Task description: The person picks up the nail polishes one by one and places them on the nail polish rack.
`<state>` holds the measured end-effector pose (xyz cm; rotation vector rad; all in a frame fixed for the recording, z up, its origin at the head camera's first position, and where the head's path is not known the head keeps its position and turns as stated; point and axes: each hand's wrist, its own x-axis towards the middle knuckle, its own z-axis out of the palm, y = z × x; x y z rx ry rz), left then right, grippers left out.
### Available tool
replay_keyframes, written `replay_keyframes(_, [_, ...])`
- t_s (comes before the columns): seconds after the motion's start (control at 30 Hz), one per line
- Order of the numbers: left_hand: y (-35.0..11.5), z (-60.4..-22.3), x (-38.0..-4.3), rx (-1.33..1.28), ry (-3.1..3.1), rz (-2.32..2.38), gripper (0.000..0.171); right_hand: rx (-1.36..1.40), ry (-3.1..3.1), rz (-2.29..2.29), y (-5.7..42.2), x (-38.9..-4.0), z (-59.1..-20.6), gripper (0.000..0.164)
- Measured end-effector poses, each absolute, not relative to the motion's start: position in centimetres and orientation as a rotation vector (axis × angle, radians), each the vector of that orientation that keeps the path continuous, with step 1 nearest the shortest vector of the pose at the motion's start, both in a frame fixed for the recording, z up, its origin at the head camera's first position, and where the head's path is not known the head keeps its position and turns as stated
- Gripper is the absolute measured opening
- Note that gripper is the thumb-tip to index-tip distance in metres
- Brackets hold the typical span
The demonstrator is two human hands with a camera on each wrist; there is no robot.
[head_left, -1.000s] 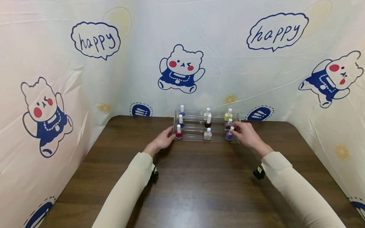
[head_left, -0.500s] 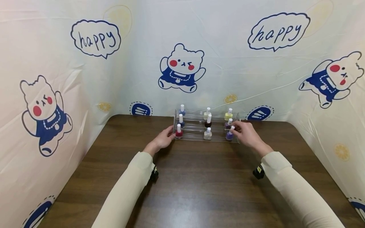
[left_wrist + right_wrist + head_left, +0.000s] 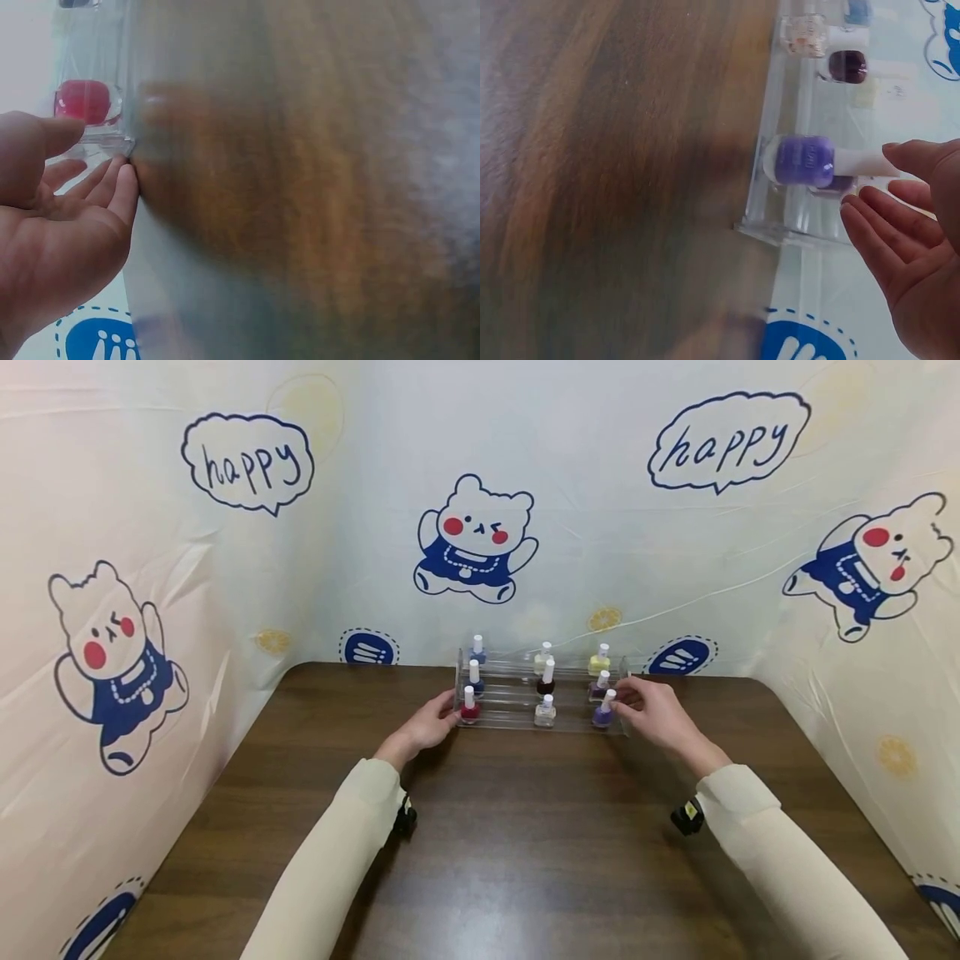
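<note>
A clear tiered display rack (image 3: 510, 722) stands at the back of the table, with nail polish bottles in three rows. My left hand (image 3: 429, 722) holds the rack's left end, thumb beside the red nail polish (image 3: 84, 102) and fingers against the outer side of the end panel. At the right end of the front row stands the purple nail polish (image 3: 802, 160), its white cap leaning slightly right. My right hand (image 3: 656, 714) is close beside that cap, the thumb tip overlapping it and the fingers spread loosely apart. A clear nail polish (image 3: 545, 714) stands mid-front.
Behind the front row are dark brown nail polish (image 3: 546, 686), dark purple nail polish (image 3: 597, 692) and yellow nail polish (image 3: 599, 663). The brown wooden table (image 3: 480, 827) reaches toward me. A printed cloth (image 3: 345, 560) hangs close behind the rack and along both sides.
My right hand has shifted slightly right, its fingers loosening from the purple nail polish's cap. The left hand stays at the rack's left end, and the bottles keep their places.
</note>
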<state>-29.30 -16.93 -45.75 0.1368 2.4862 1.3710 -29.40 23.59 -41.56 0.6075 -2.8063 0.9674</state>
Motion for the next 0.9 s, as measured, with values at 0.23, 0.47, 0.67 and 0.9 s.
replay_keyframes(0.23, [-18.7,-44.2,-28.7,0.248,2.633,1.185,0.067,0.54,-2.794,0.853,25.5,-27.4,-41.3,0.031])
replay_keyframes(0.47, [-21.2,-41.7,-27.7,0.403,3.128,0.632,0.064,0.551,-2.659,0.523,27.2,-26.6,-41.3,0.044])
replay_keyframes(0.67, [-21.6,-40.9,-27.3,0.61,3.456,0.254,0.059,0.47,-2.657,0.166,28.4,-26.5,-42.3,0.061])
replay_keyframes(0.9, [-21.7,-42.2,-27.2,0.49,3.328,0.235,0.086,0.47,-2.825,0.115,28.5,-26.6,-43.1,0.07])
